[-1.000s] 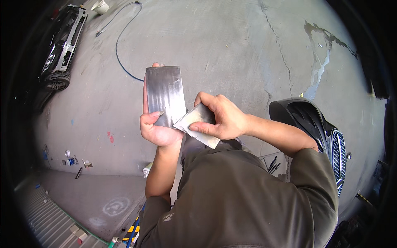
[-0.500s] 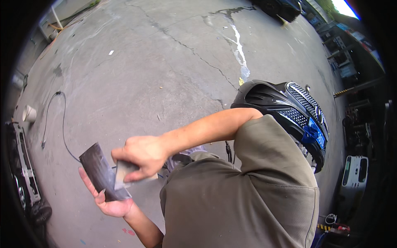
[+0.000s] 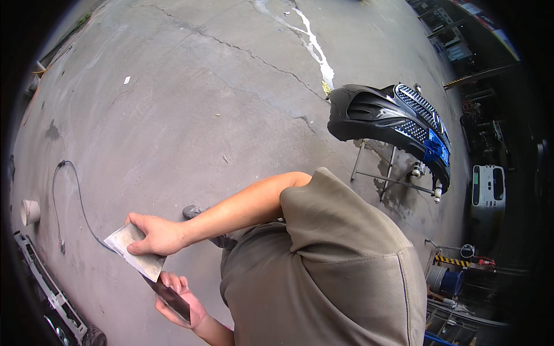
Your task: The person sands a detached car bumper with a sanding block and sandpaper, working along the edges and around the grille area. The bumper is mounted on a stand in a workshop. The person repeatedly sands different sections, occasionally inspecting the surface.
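The right hand [image 3: 154,235] pinches a flat grey metal scraper [image 3: 135,250] by its upper edge, thumb under and fingers over, so its face lies across the dark metal plate [image 3: 172,297]. That plate rests in the cupped, half-open left hand [image 3: 183,304], low at the near left above the concrete floor [image 3: 190,104]. A black car bumper [image 3: 392,124] sits on a stand far right.

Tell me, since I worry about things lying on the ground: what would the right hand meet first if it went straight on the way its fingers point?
Probably the black cable on the concrete floor; the right hand, gripping a grey scraper, points left. Depth is unclear, so it may pass above the cable.
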